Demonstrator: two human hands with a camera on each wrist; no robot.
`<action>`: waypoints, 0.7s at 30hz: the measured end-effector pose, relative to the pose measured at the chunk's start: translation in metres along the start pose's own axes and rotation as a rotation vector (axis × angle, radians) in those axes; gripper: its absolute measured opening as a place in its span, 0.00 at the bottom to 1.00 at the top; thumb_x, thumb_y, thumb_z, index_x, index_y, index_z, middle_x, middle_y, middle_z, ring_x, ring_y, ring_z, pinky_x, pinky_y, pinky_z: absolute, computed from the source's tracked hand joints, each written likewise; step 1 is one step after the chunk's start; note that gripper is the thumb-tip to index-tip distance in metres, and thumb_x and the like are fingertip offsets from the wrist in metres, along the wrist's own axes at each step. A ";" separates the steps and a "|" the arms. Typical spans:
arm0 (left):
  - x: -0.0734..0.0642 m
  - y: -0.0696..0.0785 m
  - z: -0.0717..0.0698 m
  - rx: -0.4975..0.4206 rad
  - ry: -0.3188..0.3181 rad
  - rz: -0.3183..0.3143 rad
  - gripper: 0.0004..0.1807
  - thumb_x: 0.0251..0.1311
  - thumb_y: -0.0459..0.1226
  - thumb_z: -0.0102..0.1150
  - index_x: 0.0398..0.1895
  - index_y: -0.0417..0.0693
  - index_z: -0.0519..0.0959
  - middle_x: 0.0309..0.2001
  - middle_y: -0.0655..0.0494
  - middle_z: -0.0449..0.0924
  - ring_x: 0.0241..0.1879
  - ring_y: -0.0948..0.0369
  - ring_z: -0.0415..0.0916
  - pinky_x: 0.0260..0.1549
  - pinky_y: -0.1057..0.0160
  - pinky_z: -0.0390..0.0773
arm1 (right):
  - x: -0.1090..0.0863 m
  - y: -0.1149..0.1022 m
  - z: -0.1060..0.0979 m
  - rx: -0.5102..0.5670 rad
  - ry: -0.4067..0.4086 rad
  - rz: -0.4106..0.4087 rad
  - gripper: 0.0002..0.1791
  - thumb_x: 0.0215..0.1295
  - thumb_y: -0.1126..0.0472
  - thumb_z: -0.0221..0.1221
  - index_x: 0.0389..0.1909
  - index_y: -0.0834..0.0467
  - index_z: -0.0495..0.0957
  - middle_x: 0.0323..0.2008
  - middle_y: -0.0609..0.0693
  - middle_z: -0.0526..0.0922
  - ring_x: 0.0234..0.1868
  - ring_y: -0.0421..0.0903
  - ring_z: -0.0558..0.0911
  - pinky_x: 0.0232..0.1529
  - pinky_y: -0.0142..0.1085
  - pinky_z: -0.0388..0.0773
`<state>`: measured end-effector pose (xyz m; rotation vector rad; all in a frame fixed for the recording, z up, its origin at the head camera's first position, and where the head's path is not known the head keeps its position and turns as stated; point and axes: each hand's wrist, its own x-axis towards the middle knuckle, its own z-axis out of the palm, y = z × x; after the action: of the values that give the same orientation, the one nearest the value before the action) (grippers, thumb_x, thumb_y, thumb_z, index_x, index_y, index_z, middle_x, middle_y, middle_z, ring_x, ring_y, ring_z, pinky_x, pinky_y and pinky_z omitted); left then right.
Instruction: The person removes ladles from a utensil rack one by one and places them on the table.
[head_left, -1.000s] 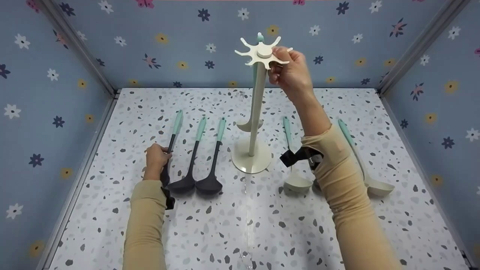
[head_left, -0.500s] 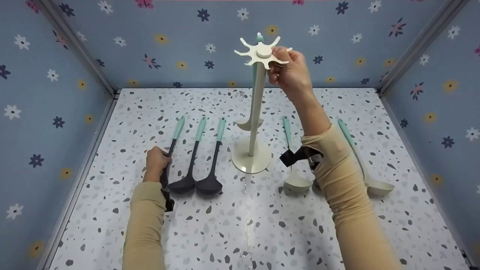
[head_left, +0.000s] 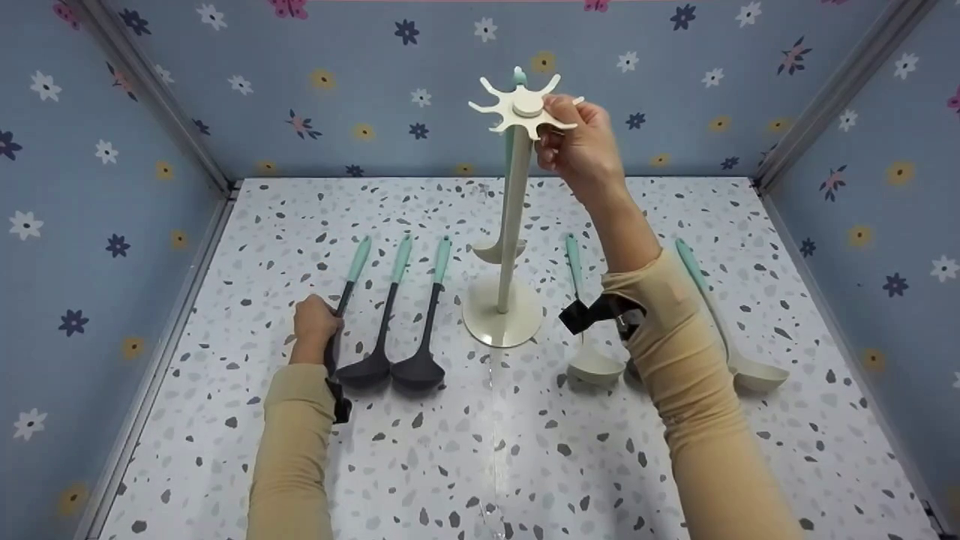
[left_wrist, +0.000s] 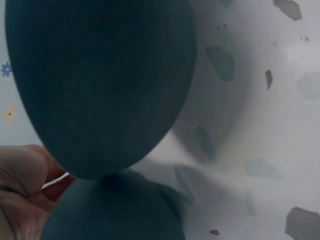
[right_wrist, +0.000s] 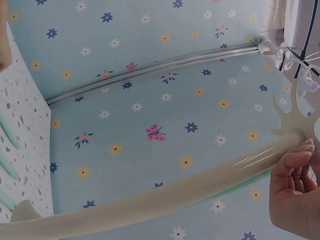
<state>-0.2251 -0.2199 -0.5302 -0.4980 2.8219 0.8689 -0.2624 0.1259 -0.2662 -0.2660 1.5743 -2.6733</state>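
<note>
My left hand (head_left: 314,328) holds the dark shaft of the leftmost ladle (head_left: 358,261), which has a mint handle. Its bowl is mostly hidden by my wrist in the head view. In the left wrist view, a dark ladle bowl (left_wrist: 102,85) fills much of the picture, with the fingers behind. My right hand (head_left: 589,146) pinches an arm of the cream hook wheel (head_left: 517,109) topping the utensil stand (head_left: 512,225). A pale ladle (head_left: 491,250) hangs at the stand's far side. In the right wrist view, the thumb and fingers (right_wrist: 299,159) meet just under the wheel.
Two dark ladles (head_left: 386,322) (head_left: 427,322) lie right of the held one. Right of the stand's round base (head_left: 502,330) lie pale ladles (head_left: 596,366) (head_left: 759,375); a dark bowl beside my right forearm is mostly covered. Flowered walls (head_left: 420,45) enclose the speckled table (head_left: 420,465).
The leftmost ladle has slid a little nearer to me and slightly right, with my left hand's fingers now closer around its shaft. My right hand and the stand stay in place.
</note>
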 end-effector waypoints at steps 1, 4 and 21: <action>0.000 0.000 0.000 0.007 0.004 -0.002 0.13 0.42 0.25 0.56 0.35 0.24 0.77 0.35 0.33 0.77 0.37 0.42 0.74 0.37 0.52 0.75 | 0.000 0.000 0.000 0.001 0.001 0.002 0.10 0.65 0.70 0.44 0.26 0.69 0.70 0.11 0.54 0.65 0.08 0.42 0.63 0.09 0.28 0.54; 0.000 0.001 0.002 0.012 0.006 -0.016 0.13 0.42 0.25 0.57 0.35 0.25 0.77 0.35 0.33 0.77 0.37 0.43 0.75 0.38 0.52 0.75 | 0.000 0.000 0.000 -0.005 0.004 0.003 0.11 0.65 0.70 0.44 0.25 0.69 0.70 0.11 0.54 0.65 0.08 0.42 0.63 0.08 0.28 0.55; -0.003 0.005 0.004 0.107 0.010 -0.043 0.12 0.44 0.27 0.58 0.34 0.27 0.74 0.34 0.34 0.76 0.34 0.44 0.75 0.33 0.49 0.75 | 0.000 -0.003 -0.001 -0.092 0.001 0.006 0.12 0.65 0.67 0.48 0.23 0.67 0.71 0.13 0.55 0.68 0.11 0.43 0.65 0.10 0.28 0.59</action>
<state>-0.2235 -0.2133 -0.5302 -0.5470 2.8363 0.7047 -0.2624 0.1287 -0.2639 -0.2630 1.6983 -2.6007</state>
